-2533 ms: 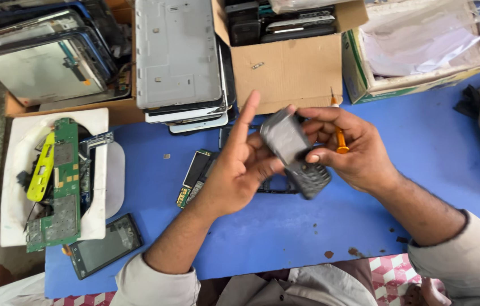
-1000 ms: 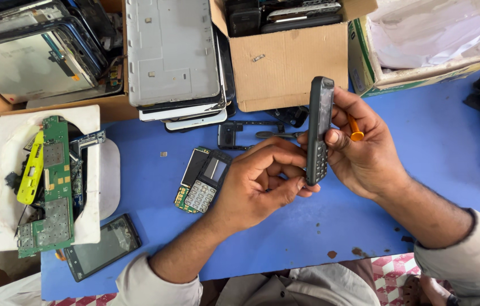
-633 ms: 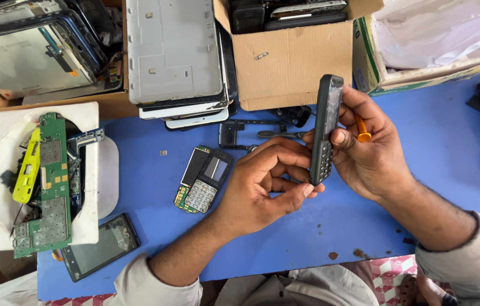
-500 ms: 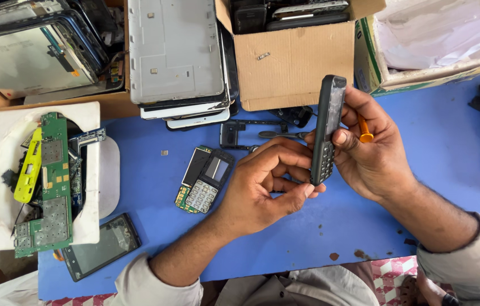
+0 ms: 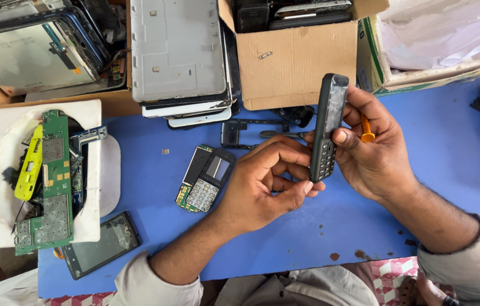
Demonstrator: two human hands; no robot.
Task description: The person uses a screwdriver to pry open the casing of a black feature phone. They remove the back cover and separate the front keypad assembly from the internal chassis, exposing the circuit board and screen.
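Note:
Both my hands hold a dark grey keypad phone upright above the blue table. My right hand grips its upper half, thumb on the front, with an orange-handled screwdriver tucked between the fingers. My left hand pinches the phone's lower end at the keypad. To the left of my left hand, a bare phone board with keypad and small screen lies on the table.
A black phone frame lies behind my hands, and a dark smartphone at front left. A white tray holds green circuit boards. Cardboard boxes and stacked tablet backs line the far side.
The phone was lying tilted in my hands at first; now it stands upright with its keypad facing left. In the last second my hands have barely moved.

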